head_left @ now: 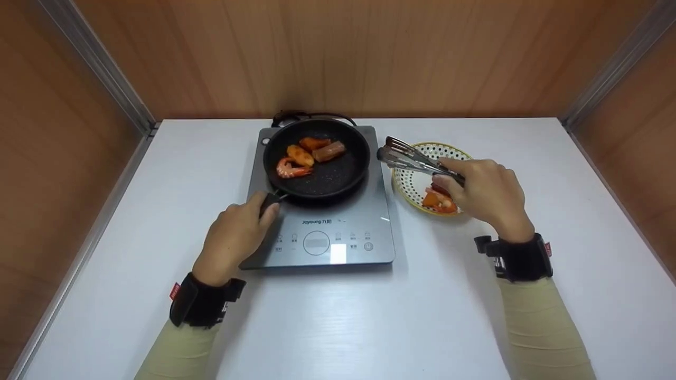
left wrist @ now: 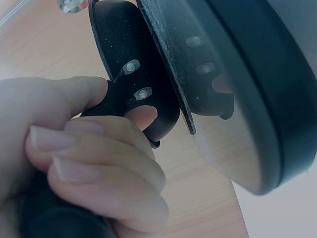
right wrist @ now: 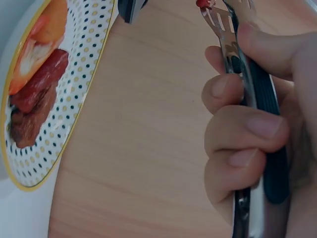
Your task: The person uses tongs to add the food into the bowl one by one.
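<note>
My left hand grips the handle of a black frying pan, which sits on the induction cooktop. In the pan lie a shrimp, two orange pieces of food and a brownish, roll-shaped piece. My right hand holds metal tongs, their tips pointing left between pan and plate. Below them is a dotted plate holding orange-red food and a dark red piece of meat. In the right wrist view, a red bit shows at the tong tips.
The cooktop stands on a white table, with a black cord behind the pan. Wood-grain panels close in the back and both sides. The plate sits right of the cooktop.
</note>
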### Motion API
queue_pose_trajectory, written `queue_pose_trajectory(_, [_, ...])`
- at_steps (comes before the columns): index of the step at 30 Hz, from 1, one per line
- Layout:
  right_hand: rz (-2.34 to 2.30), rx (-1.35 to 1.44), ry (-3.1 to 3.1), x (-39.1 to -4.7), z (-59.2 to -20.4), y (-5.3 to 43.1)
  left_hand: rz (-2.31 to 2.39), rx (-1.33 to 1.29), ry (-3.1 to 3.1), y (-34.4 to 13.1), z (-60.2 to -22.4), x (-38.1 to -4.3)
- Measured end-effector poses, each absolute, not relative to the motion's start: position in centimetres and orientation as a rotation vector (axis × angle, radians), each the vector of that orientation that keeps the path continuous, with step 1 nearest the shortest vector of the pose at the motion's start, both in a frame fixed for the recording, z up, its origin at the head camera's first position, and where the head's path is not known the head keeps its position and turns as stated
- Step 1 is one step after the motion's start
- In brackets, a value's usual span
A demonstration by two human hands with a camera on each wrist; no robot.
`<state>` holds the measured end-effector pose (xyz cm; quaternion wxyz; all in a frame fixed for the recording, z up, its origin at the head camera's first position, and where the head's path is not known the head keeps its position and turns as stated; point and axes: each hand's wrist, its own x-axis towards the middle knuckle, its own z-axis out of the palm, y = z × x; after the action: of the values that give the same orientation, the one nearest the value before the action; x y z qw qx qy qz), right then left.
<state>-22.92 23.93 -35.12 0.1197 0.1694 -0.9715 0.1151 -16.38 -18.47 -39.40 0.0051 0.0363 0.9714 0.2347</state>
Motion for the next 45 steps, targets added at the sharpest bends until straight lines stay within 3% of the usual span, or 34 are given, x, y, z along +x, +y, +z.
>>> queue_pose_trajectory(18, [0.372, 0.697, -2.596, -22.0, -35.4, 20.1, 0.765, 0.106, 3.024, -18.5, -39.3, -16.4])
queue_pose_trajectory(45, [-0.001, 0.877, -2.830, -28.0, -35.2, 13.3, 0.753, 0.112, 3.025, -18.2, -39.4, -16.5])
